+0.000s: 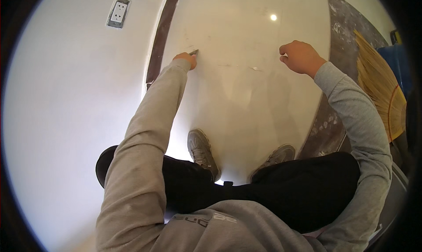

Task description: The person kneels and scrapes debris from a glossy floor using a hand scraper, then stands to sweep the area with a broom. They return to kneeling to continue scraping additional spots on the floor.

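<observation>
My left hand [188, 60] is closed round a small scraper-like tool, most of it hidden by the fingers. Its dark, pointed flat blade [194, 52] sticks out low over the glossy cream floor [237, 102], near the left wall. Across from it my right hand [303, 58] hangs above the floor, fingers curled and thumb drawn in. A speck of white shows at those fingertips, too small to name. Between the hands, white crumbs [255, 68] and a thin line of residue lie on the floor.
A brown skirting strip [162, 36] edges the white wall with its sockets [118, 12]. On the right are a dusty brown border [347, 27], a straw broom [382, 85] and a blue container [398, 65]. My shoes [202, 153] stand on the floor below.
</observation>
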`<state>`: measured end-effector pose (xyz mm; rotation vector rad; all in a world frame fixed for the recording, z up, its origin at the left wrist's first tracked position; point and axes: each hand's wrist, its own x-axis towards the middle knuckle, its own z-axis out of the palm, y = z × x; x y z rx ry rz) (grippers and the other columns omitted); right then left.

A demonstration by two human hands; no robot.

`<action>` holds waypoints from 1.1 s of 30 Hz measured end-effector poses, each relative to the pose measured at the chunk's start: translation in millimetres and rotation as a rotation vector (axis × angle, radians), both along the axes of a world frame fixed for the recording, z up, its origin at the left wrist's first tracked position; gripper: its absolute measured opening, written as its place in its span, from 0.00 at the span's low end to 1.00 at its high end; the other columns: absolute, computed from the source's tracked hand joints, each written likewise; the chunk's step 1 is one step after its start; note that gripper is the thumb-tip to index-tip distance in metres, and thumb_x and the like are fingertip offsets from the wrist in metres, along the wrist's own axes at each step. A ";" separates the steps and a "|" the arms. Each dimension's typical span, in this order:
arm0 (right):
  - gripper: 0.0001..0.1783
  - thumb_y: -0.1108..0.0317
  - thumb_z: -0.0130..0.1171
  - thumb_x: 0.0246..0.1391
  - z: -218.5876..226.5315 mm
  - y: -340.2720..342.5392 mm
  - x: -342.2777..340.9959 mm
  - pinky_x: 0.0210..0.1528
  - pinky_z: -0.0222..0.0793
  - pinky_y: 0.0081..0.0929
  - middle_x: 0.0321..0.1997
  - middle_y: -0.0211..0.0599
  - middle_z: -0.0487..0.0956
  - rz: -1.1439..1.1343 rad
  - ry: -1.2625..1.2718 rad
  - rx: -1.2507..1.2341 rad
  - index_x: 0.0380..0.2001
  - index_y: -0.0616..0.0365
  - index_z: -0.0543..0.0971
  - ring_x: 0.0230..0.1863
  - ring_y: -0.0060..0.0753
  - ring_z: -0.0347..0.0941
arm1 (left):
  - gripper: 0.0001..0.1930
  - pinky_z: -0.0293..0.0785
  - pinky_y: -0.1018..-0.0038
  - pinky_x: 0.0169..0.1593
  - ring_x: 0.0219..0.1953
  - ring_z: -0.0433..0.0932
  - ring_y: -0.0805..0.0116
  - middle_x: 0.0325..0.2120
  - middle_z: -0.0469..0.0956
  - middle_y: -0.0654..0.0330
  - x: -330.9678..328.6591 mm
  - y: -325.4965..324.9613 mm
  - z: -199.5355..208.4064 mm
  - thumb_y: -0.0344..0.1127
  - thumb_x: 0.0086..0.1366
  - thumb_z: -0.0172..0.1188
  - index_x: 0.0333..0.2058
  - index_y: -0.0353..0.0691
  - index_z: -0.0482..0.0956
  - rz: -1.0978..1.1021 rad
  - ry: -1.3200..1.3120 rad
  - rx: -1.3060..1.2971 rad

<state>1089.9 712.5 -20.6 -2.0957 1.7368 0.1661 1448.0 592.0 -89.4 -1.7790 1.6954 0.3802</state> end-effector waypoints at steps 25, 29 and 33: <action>0.12 0.60 0.56 0.55 22.5 13.3 8.7 0.45 0.73 0.41 0.37 0.43 0.81 -0.024 -0.021 -0.017 0.36 0.54 0.81 0.42 0.47 0.78 | 0.29 0.67 0.64 0.60 0.58 0.71 0.52 0.54 0.74 0.48 5.5 -0.3 -20.2 0.54 0.71 0.37 0.52 0.38 0.76 -0.015 0.032 -0.064; 0.12 0.60 0.56 0.56 24.3 6.4 8.4 0.46 0.73 0.40 0.37 0.43 0.81 -0.022 -0.005 -0.024 0.37 0.54 0.81 0.43 0.46 0.77 | 0.29 0.66 0.64 0.61 0.59 0.70 0.52 0.54 0.73 0.46 12.1 -7.7 -16.8 0.54 0.71 0.37 0.52 0.34 0.76 0.097 0.043 -0.022; 0.12 0.60 0.56 0.55 15.7 11.3 10.2 0.45 0.73 0.40 0.38 0.43 0.81 -0.005 -0.009 0.012 0.37 0.54 0.81 0.43 0.46 0.78 | 0.29 0.67 0.63 0.60 0.58 0.71 0.51 0.54 0.73 0.48 15.3 7.0 -33.5 0.54 0.70 0.39 0.53 0.36 0.75 -0.082 -0.069 -0.132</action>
